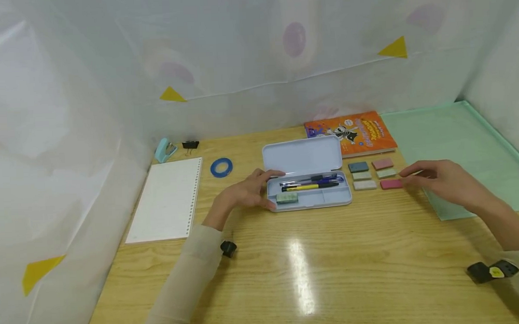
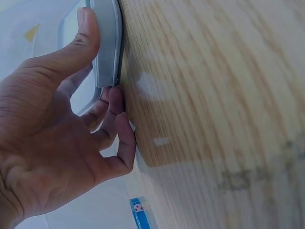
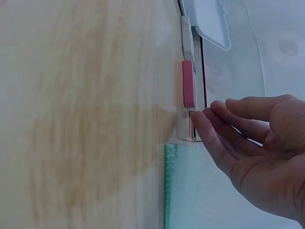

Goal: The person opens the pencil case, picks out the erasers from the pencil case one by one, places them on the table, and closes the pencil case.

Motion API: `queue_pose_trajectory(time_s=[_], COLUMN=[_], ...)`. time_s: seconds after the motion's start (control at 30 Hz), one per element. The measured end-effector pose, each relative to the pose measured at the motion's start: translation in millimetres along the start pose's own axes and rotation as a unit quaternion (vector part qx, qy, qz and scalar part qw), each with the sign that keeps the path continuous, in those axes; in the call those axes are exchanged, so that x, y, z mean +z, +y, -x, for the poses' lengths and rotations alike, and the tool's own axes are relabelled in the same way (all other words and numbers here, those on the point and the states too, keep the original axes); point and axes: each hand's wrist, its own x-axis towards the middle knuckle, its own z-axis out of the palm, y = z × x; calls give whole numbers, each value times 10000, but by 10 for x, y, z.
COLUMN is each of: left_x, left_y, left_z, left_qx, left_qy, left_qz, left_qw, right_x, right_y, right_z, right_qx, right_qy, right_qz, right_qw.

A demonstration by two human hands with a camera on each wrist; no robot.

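A light blue pencil case (image 1: 337,196) lies with its lid raised behind it. My left hand (image 1: 248,189) holds its left end, thumb at the front corner and index finger along the hinge side. Inside are several pens (image 1: 308,187) and a green eraser (image 1: 286,198) in the front left compartment. Right of the case, several erasers stand in two columns, among them a blue one (image 1: 358,167) and a dark pink one (image 1: 392,183). My right hand (image 1: 447,182) is beside the dark pink eraser, fingertips close to its right end, with nothing held.
An orange book (image 1: 373,133) lies behind the erasers, and a green translucent mat (image 1: 481,157) covers the right side. To the left are a white notebook (image 1: 165,200), a blue tape roll (image 1: 221,167), a mint stapler (image 1: 165,150) and a black binder clip (image 1: 191,144). White sheeting surrounds the table.
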Motion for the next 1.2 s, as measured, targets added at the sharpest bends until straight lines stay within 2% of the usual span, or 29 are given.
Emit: queue_pose_trajectory(time_s=[0.07, 0.23, 0.37, 0.53, 0.77, 0.93, 1.2], left_x=[-9, -23, -17, -20, -25, -22, 1], left_y=[4, 9, 6, 0, 1, 6, -1], left_z=[-1, -7, -7, 4, 8, 16, 15], left_qx=[3, -1, -11, 27, 56, 26, 78], left_qy=[-4, 14, 6, 24, 9, 18, 13], left_qz=[-17, -10, 16, 32, 46, 14, 17], left_qw=[10000, 10000, 10000, 10000, 10000, 10000, 10000], right_x=[-24, 60, 277, 597, 980, 1225, 1418], right_y=[6, -96, -344, -697, -1130, -1357, -1571], right_z=[25, 28, -60, -253, -507, -687, -794], right_qx=[27, -448, -842, -1156, -1532, -1983, -2239], right_qy=[36, 103, -93, -479, -643, -891, -644], right_qz=[-74, -712, -1166, -1386, -1202, -1120, -600], right_qw=[10000, 9964, 9896, 9824, 9788, 9696, 9706])
